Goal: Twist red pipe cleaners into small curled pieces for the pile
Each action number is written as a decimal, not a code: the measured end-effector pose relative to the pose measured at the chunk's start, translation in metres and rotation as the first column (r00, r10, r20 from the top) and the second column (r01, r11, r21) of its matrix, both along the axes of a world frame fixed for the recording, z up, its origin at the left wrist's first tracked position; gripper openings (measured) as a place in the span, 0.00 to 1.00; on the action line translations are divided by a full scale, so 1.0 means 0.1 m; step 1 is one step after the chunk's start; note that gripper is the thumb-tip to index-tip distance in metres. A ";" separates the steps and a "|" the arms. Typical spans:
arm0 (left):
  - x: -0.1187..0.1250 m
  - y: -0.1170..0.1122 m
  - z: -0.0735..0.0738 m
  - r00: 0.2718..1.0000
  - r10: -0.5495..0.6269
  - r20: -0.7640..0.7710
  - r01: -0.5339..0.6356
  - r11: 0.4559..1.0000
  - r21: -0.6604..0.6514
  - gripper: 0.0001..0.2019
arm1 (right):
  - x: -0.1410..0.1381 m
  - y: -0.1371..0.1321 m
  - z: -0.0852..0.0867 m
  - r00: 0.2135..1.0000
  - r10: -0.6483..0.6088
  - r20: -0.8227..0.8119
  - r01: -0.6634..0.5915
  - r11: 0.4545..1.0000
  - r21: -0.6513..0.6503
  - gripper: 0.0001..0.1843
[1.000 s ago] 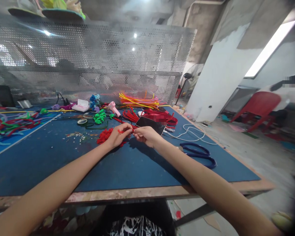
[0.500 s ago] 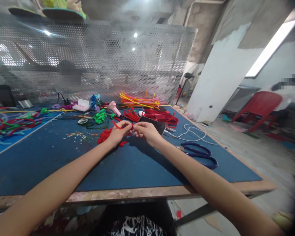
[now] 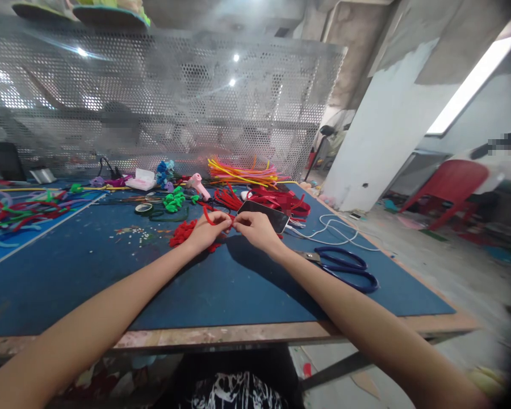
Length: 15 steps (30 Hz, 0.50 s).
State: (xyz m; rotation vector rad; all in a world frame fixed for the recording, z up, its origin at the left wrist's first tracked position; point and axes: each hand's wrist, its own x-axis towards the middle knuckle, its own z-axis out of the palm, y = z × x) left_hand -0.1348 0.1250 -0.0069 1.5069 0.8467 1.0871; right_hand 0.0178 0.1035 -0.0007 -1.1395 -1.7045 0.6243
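Observation:
Above the blue mat, my left hand point(image 3: 209, 232) pinches a red pipe cleaner point(image 3: 206, 216), one end of which curls up past the fingers. My right hand point(image 3: 255, 229) is closed at its fingertips against the same pipe cleaner, close beside the left fingertips. What lies between the fingers is mostly hidden. A pile of red twisted pipe-cleaner pieces point(image 3: 181, 234) sits partly behind my left hand. Behind my right hand lies a dark phone point(image 3: 269, 218) with a white cable. Large scissors with blue handles point(image 3: 344, 268) rest beside my right forearm.
Further back lie a pink glue gun point(image 3: 199, 186), green twisted pieces point(image 3: 174, 199), a tape roll point(image 3: 143, 209), red ribbon point(image 3: 276, 199) and orange and yellow pipe cleaners point(image 3: 238, 172). Mixed pipe cleaners point(image 3: 25, 216) cover the left side. A perforated metal screen point(image 3: 162, 102) stands behind.
My hands have drawn slightly apart at the fingertips, with the right one shifting a little right. The raised end of the red pipe cleaner has moved right and stands more upright.

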 end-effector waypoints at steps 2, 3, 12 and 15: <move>-0.02 0.00 0.01 0.999 -0.008 -0.031 0.009 0.999 0.034 0.06 | -0.01 -0.02 0.00 0.999 -0.016 0.031 0.016 1.000 0.006 0.05; -0.02 -0.01 0.02 0.999 -0.008 -0.038 0.010 0.999 0.042 0.06 | -0.01 -0.02 -0.01 0.999 -0.025 0.038 0.025 1.000 0.002 0.05; 0.07 -0.01 -0.06 0.991 0.054 0.123 -0.043 0.996 -0.084 0.12 | -0.01 0.12 -0.12 0.994 -0.062 -0.095 0.047 0.987 -0.151 0.11; 0.05 0.01 -0.04 0.991 0.067 0.117 -0.060 0.996 -0.061 0.13 | 0.01 0.14 -0.12 0.996 -0.024 -0.089 0.009 0.987 -0.163 0.12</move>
